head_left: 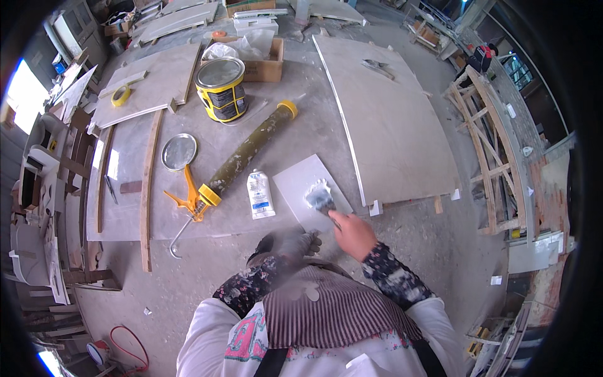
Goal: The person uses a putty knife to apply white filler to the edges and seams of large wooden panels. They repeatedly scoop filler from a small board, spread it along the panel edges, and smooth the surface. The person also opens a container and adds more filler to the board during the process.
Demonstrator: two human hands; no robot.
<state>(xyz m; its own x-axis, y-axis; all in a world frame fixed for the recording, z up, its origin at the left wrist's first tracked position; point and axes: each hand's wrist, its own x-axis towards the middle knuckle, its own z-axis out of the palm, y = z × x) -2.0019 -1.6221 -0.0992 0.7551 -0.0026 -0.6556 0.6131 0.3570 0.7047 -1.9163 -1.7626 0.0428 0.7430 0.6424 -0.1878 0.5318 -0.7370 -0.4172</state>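
Observation:
In my right hand (355, 236) is the handle of a putty knife (323, 202). Its blade rests in a patch of whitish paste (317, 188) on a thin white board (294, 182). At that board's near edge, the curled fingers of my left hand (299, 243), in a dark glove, close on the edge; part of this hand is blurred. A white tube with a blue band (260, 196) lies just left of the board. Beyond it, a caulking gun (248, 151) with an olive barrel and orange-yellow handle lies slantwise across the table.
A yellow-and-black can (222, 91) stands further back, before a cardboard box (267, 68). A round metal lid (179, 152) lies left of the caulking gun. Large slabs (396, 119) flank the work area. Wooden strips (150, 188) and yellow tape (120, 95) are at left. Another person (480, 60) is far right.

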